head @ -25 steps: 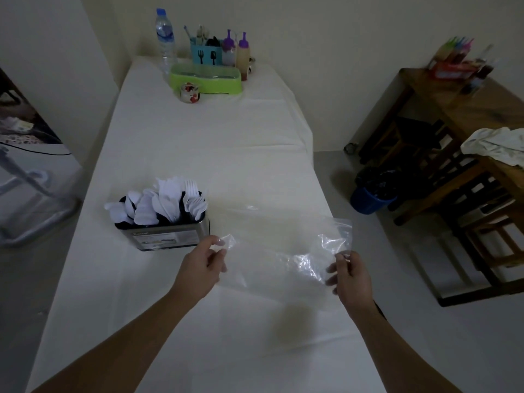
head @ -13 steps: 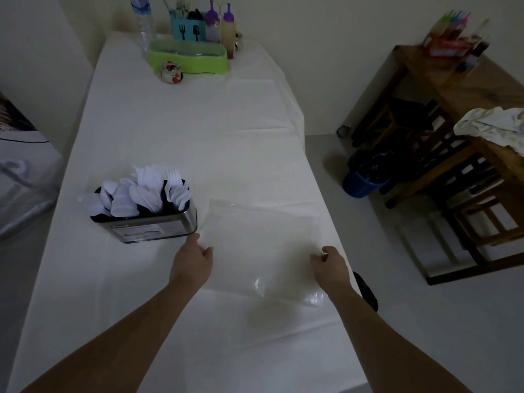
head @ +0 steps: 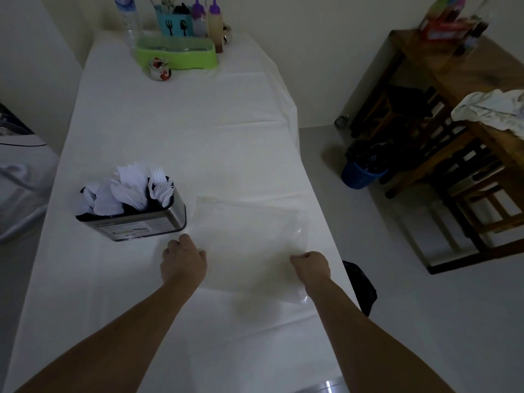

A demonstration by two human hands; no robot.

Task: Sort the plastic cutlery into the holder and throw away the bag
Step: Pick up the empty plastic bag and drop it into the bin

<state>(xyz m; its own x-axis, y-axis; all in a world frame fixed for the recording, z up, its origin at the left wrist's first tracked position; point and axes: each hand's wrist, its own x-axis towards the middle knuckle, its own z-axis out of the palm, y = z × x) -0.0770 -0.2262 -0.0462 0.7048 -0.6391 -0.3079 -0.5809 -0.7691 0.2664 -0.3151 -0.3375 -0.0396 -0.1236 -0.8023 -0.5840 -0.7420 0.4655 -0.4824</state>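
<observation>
The clear plastic bag (head: 249, 245) lies flat and empty on the white table (head: 175, 131), just right of the metal cutlery holder (head: 141, 226). White plastic spoons, knives and forks (head: 127, 188) stand in the holder's compartments. My left hand (head: 184, 260) sits at the bag's left edge with curled fingers pinching it. My right hand (head: 310, 265) grips the bag near its right side, knuckles up; the fingertips are hidden under the hand.
A blue bin with a black liner (head: 363, 173) stands on the floor to the right, beside a wooden table (head: 459, 80) and chairs. At the table's far end are a green tray (head: 175, 51), bottles and a small jar (head: 160, 70). A black object (head: 361, 287) hangs at the table's right edge.
The bag was held up and stretched between both hands; it has come down and now lies flat on the table with both hands still at its sides.
</observation>
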